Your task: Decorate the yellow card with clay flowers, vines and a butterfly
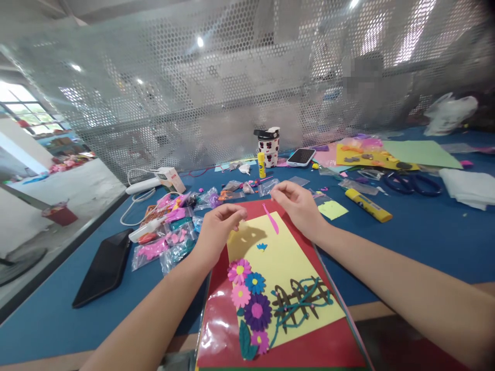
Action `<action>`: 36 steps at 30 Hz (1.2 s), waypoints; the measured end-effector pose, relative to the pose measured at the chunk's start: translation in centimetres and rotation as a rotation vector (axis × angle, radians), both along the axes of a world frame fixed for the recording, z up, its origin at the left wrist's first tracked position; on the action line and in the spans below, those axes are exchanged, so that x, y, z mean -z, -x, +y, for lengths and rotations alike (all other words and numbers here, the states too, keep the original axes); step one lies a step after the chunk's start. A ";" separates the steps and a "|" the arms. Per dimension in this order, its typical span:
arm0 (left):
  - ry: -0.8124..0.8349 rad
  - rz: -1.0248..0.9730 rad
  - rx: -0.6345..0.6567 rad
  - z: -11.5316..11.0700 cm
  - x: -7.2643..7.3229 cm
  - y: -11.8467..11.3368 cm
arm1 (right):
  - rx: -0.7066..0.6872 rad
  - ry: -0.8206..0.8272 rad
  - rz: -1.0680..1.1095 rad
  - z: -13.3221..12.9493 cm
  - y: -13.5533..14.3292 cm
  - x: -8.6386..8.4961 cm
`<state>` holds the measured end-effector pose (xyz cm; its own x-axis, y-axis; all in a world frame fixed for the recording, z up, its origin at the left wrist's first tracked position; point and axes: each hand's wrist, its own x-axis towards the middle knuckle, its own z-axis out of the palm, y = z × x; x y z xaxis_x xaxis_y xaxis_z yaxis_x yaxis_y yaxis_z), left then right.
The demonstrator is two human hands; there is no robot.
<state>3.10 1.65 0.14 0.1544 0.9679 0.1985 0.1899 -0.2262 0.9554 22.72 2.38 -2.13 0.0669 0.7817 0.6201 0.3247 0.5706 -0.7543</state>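
A yellow sheet point(286, 263) lies on a red board point(220, 330), with clay flowers point(257, 312) at its lower left and a brown fence point(301, 299) with teal vines at its lower right. A small blue clay piece point(262, 247) rests on the upper part of the sheet. Near its top edge lies a pink plastic tool point(270, 219). My left hand point(222, 226) hovers over the sheet's upper left corner, fingertips pinched. My right hand point(297, 206) is just right of the pink tool, thumb and fingers pressed together. Whatever either pinch holds is too small to make out.
Bags of coloured clay point(174, 242) and a black tablet point(104, 268) lie at left. Behind the board stand a glue stick point(262, 166) and a patterned cup point(274, 149), beside a phone point(301, 157). A yellow tube point(367, 205) and blue scissors point(412, 184) are at right.
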 end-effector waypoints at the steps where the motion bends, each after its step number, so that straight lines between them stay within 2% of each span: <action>1: 0.007 -0.012 -0.001 0.1 0.0 0.0 | 0.006 0.019 -0.029 0.3 -0.2 0.1; 8: 0.008 -0.028 0.013 -0.2 0.0 0.0 | -0.026 0.040 -0.341 1.4 -0.2 1.1; 15: -0.018 0.096 0.059 0.7 0.9 0.1 | -0.023 0.077 -0.423 1.5 -0.2 1.4; 18: -0.155 0.298 0.056 1.5 1.4 0.6 | -0.025 0.080 -0.452 1.4 -0.1 1.3; 22: -0.372 0.652 -0.025 2.7 1.3 2.0 | -0.027 0.090 -0.460 1.2 -0.1 1.1; 28: -0.463 0.889 -0.163 4.5 1.2 4.2 | -0.024 0.143 -0.401 1.1 -0.5 1.0; 36: -0.473 1.038 -0.125 5.1 2.4 4.4 | -0.115 0.219 -0.269 0.4 0.0 1.0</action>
